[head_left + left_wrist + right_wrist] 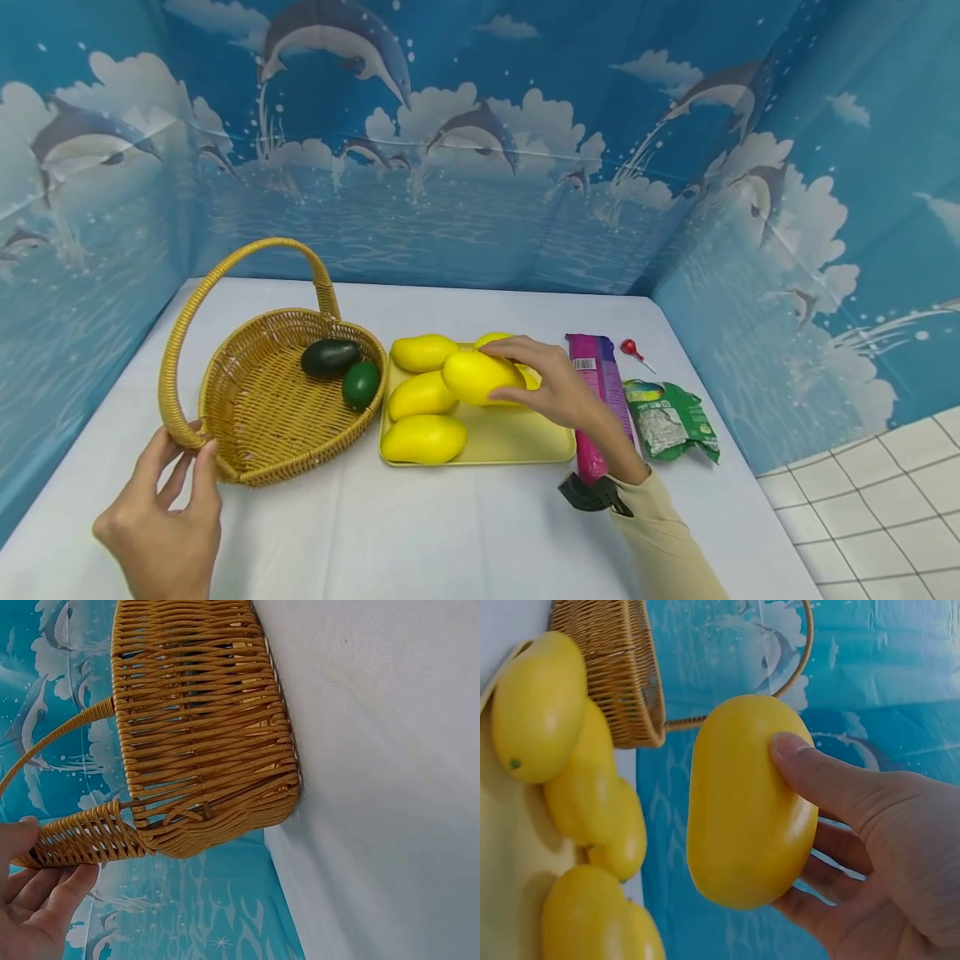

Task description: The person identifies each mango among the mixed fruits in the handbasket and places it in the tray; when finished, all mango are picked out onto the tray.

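My right hand (551, 383) grips a yellow mango (480, 377) between thumb and fingers, raised above the yellow tray (517, 433). The right wrist view shows the held mango (746, 810) apart from the others. Several more mangoes (423, 439) lie on the tray, mostly along its left side; one at the back is partly hidden by my hand. My left hand (168, 508) pinches the lower end of the handle on the wicker basket (262, 417). In the basket lie a dark avocado (330, 358) and a green avocado (361, 385), both toward its right side.
Right of the tray lies a long purple and pink packet (600, 375), partly behind my right forearm. Beyond it are a red lollipop (630, 347) and a crumpled green snack bag (671, 421). Dolphin-patterned curtains (450, 217) enclose the white table (375, 533) at the back and sides.
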Motion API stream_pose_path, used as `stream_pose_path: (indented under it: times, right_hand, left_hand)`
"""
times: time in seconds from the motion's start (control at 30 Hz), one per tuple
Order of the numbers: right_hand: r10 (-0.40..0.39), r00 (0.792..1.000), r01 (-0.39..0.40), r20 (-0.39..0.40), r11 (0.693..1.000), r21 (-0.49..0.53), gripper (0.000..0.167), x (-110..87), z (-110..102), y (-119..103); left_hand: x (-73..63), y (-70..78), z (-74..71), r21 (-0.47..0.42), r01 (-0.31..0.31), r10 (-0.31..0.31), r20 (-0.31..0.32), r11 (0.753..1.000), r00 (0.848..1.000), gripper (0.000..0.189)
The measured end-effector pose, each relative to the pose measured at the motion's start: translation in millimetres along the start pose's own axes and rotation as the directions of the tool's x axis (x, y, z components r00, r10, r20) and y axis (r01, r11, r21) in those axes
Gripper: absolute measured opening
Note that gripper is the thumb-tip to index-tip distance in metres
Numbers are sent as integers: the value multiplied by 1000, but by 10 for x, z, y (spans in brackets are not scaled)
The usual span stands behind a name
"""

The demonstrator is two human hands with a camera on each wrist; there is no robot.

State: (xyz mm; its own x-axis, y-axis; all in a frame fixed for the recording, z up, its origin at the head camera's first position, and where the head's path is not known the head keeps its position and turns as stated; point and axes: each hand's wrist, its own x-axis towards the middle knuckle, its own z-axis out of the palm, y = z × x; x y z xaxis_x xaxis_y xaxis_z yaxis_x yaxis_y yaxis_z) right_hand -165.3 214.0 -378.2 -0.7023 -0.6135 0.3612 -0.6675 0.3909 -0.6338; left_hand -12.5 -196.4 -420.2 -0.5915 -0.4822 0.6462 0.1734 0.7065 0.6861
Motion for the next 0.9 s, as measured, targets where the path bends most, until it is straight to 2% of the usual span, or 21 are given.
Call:
stream_pose_path:
  times: [0.2,0.4,0.9]
  right_hand:
    - [47,999,-48,-12,994,-95,53,-286,45,113]
    - [99,995,-99,-2,989,-112,54,-484,164,234]
    - [190,982,-186,17,974,-127,55,-684,340,425]
  left_hand:
    - [5,5,1,-4,6,-6,-13,1000,1000,41]
    - [5,-10,-7,1,2,-2,4,1000,1000,41]
    - [7,-13,-5,2,11,-11,12,1000,1000,41]
